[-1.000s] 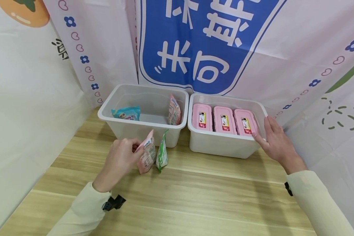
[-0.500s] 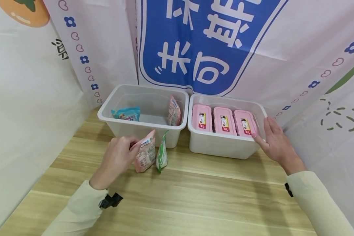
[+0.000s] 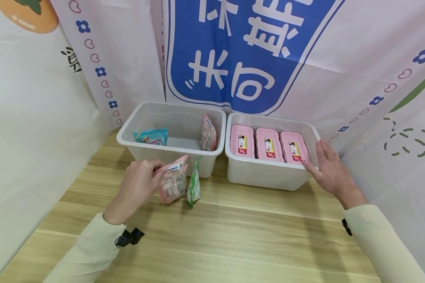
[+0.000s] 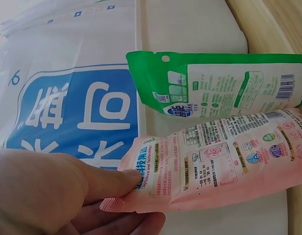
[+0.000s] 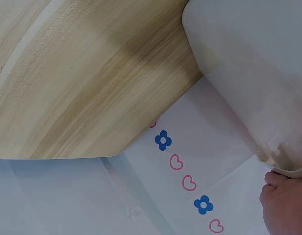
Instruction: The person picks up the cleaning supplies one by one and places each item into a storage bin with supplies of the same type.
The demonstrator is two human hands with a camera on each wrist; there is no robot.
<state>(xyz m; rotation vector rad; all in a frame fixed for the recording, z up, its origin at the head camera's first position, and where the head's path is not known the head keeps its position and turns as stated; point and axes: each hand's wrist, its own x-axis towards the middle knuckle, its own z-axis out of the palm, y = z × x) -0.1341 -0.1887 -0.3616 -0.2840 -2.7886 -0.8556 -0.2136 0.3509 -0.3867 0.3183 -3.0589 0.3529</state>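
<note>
The left hand [image 3: 138,179] pinches the pink bag [image 3: 174,184] by a top corner, with the thumb and fingers pressed close on its edge. The bag is in front of the left bin [image 3: 154,154], just beside the green bag [image 3: 194,188], which stands on the table [image 3: 233,236]. It is hard to tell if the two bags touch, or if the bottom of the pink one rests on the wood.

The right hand [image 3: 333,173] lies at the right end of the right bin [image 3: 262,173], on its rim. Its thumb is spread away from its fingers, and it has no bag.

The step in hand looks like handling one bag by its corner. The next move seems to call for a snug pinch and a bit of care, so the green bag does not tip over.

The long way of the pink bag goes up and down, with a lean. Its top, with the blue writing, points up and a little right, toward the bin. Its bottom points down to the table and a little left.
</note>
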